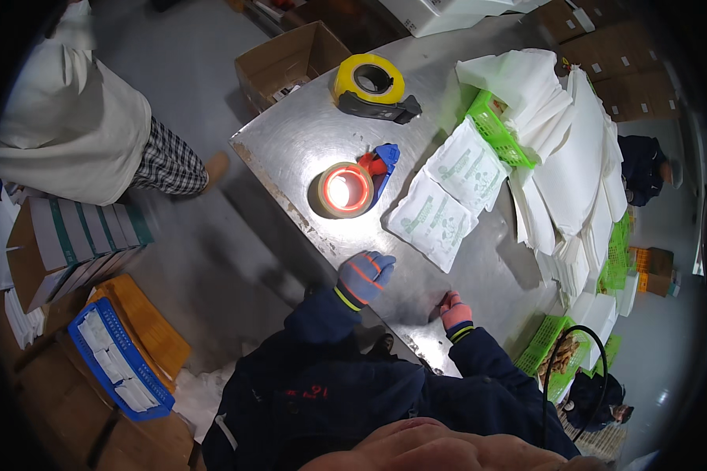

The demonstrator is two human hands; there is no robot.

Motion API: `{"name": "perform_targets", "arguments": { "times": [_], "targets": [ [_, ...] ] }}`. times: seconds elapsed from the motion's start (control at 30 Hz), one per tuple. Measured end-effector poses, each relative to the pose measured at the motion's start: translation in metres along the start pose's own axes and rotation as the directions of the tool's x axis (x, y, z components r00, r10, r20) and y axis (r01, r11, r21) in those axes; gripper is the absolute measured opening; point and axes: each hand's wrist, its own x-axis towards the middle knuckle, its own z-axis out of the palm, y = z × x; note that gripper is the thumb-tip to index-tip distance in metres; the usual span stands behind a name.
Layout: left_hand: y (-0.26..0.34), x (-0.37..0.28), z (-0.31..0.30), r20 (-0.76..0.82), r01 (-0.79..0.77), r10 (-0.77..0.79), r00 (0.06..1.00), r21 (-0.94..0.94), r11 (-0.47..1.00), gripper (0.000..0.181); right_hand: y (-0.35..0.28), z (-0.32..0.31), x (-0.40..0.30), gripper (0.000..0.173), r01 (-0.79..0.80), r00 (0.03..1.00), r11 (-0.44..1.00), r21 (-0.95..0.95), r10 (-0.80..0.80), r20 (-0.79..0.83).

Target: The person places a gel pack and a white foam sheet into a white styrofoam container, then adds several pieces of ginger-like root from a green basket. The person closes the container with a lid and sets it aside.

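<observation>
My left hand [365,277], in a grey-blue glove with orange stripes, is over the near edge of a metal table [294,141], its fingers curled together and nothing seen in them. To its right, my right hand [456,311] wears a pinkish glove and is low at the tabletop; its fingers are bent and what is under them is hidden. Beyond my hands lie two white printed packs, a nearer one [433,221] and a farther one [468,168]. A roll of clear tape [324,200] with a red-and-blue dispenser [386,159] stands farther left.
Yellow tape [346,73] in a black dispenser [377,109] is farther back. White sheets [577,153] hang over green baskets [498,129] at right. An open carton [271,70] stands beyond the table. A blue basket [103,312] and another person [76,123] are left.
</observation>
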Motion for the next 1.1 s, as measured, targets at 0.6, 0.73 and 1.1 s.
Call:
{"name": "perform_targets", "arguments": {
  "times": [0.6, 0.73, 1.1],
  "targets": [
    [0.001, 0.006, -0.005, -0.051, -0.009, 0.007, 0.999, -0.033, 0.999, 0.017, -0.011, -0.004, -0.002, 0.025, 0.102, 0.990, 0.993, -0.053, -0.107, -0.089],
    [-0.001, 0.005, -0.005, -0.046, -0.005, 0.004, 0.999, -0.029, 1.000, 0.017, -0.020, -0.010, 0.000, 0.023, -0.007, 1.000, 0.991, -0.132, 0.004, -0.025],
    [0.000, 0.009, -0.009, -0.044, -0.038, 0.037, 0.998, -0.024, 0.999, 0.017, -0.013, -0.007, 0.002, 0.020, -0.027, 1.000, 0.993, -0.114, 0.029, 0.013]
  ]
}}
